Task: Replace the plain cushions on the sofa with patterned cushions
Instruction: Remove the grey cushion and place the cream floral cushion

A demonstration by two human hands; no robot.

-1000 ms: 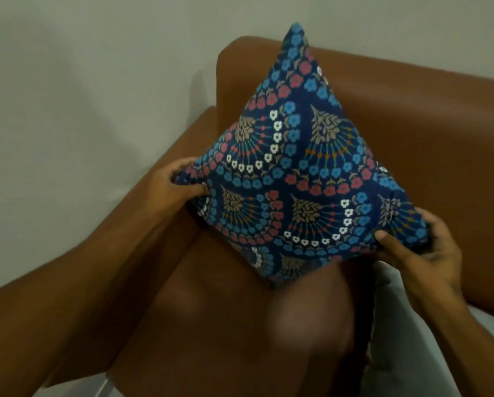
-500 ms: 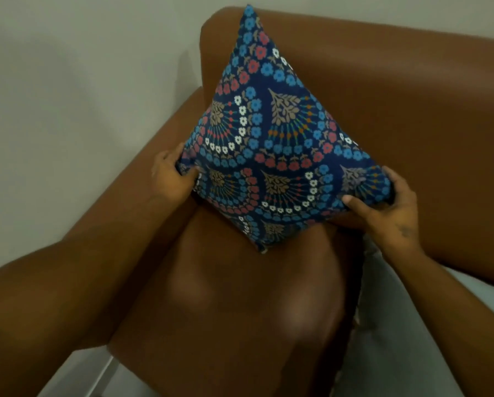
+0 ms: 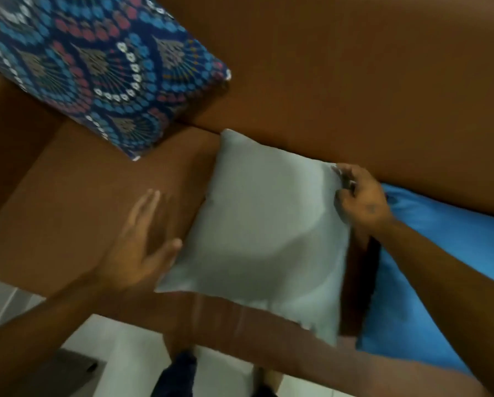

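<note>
A blue patterned cushion (image 3: 105, 70) leans in the sofa's left corner, against the backrest, with no hand on it. A plain grey cushion (image 3: 263, 224) lies flat on the brown sofa seat (image 3: 76, 196). My right hand (image 3: 360, 196) pinches the grey cushion's far right corner. My left hand (image 3: 136, 247) hovers with spread fingers at the cushion's left edge, its thumb close to or touching the fabric. A plain bright blue cushion (image 3: 440, 267) lies on the seat to the right, partly under my right forearm.
The brown sofa backrest (image 3: 354, 81) runs across the top of the view. White floor tiles (image 3: 131, 353) show below the seat's front edge. A dark shape (image 3: 177, 373), perhaps my leg, is at the bottom centre.
Both hands have let go of the patterned cushion, which now rests in the sofa corner. The view swung right and down. My right hand took hold of the grey cushion's corner.
</note>
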